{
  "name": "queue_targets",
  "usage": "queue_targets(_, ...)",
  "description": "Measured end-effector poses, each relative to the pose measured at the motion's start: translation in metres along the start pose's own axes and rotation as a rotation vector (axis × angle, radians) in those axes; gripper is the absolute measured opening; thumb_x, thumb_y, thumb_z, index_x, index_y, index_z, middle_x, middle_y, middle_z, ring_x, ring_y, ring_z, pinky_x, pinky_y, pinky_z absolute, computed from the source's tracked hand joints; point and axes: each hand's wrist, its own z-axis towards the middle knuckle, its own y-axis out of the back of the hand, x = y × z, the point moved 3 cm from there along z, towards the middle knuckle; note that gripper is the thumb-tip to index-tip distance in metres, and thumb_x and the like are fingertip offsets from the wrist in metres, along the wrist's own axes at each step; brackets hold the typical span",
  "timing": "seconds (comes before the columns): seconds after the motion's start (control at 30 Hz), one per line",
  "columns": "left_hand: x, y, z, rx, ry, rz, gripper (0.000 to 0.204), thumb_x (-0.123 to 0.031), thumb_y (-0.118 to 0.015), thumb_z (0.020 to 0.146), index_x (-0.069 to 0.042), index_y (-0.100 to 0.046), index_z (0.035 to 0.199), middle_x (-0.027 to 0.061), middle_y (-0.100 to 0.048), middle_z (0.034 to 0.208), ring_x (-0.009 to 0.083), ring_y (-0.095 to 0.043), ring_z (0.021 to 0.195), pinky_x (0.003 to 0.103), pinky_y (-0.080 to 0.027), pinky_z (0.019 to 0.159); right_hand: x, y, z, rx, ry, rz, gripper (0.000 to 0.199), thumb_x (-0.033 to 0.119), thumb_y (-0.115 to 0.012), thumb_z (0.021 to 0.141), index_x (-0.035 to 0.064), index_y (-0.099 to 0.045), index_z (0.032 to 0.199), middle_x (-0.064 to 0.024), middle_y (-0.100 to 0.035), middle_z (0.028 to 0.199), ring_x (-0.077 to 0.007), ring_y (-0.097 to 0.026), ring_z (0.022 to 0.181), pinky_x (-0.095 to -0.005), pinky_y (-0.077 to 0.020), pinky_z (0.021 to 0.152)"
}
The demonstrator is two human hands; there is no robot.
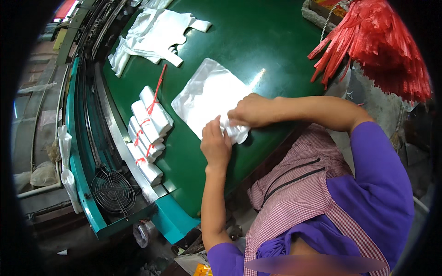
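Observation:
A white plastic bag (214, 87), perhaps a flat stack of them, lies on the green tabletop (193, 175) in front of me. Its near end is gathered and crumpled between my two hands. My left hand (216, 143) holds that end, fingers bent over the plastic. Beside it, the right hand (254, 111) is curled closed on the same end, its fingertips partly hidden. Left of the bag, several rolled white bag bundles (148, 131) lie in a row, tied with red strips. One red strip (159, 87) sticks up from the farthest bundle.
Loose white bags with handles (156, 32) lie at the far left of the table. A thick bunch of red plastic strips (368, 46) hangs at the upper right. Along the left edge runs a teal machine frame (80, 152) with a round wire fan guard (113, 191).

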Motion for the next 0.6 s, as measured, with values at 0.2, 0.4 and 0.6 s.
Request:
queue_targets(0.2,-0.036,0.006,-0.057,0.079,-0.233,0.052,0.044,0.003,-0.055,0.079,-0.001,-0.057,0.123,0.0184,-0.06,0.121,0.0336,-0.061,0.105,0.041,-0.051,0.087,0.006,-0.027,-0.02,-0.079,0.242,-0.229,0.024,0.015,-0.057,0.083,0.0012,-0.064,0.101,-0.0164,-0.054,0.129,-0.0317,-0.049,0.124,-0.0435,-0.0465,0.09)
queue_targets(0.4,-0.008,0.005,-0.027,0.236,0.064,-0.126,0.023,-0.007,-0.057,0.086,-0.003,-0.063,0.107,0.0181,-0.067,0.09,0.0325,-0.065,0.08,0.04,-0.051,0.07,-0.003,-0.007,-0.002,-0.127,0.148,-0.047,0.043,0.023,-0.055,0.091,-0.0012,-0.052,0.127,-0.0227,-0.047,0.137,-0.0368,-0.041,0.132,-0.045,-0.0327,0.108)
queue_targets(0.6,0.026,0.001,0.007,0.123,0.254,-0.192,0.022,-0.017,-0.062,0.088,-0.001,-0.065,0.104,0.0152,-0.066,0.086,0.0328,-0.064,0.077,0.041,-0.051,0.069,0.007,-0.023,0.001,-0.163,0.237,-0.233,0.055,0.034,-0.061,0.088,-0.0017,-0.049,0.129,-0.0221,-0.044,0.14,-0.0352,-0.037,0.135,-0.047,-0.0306,0.11)
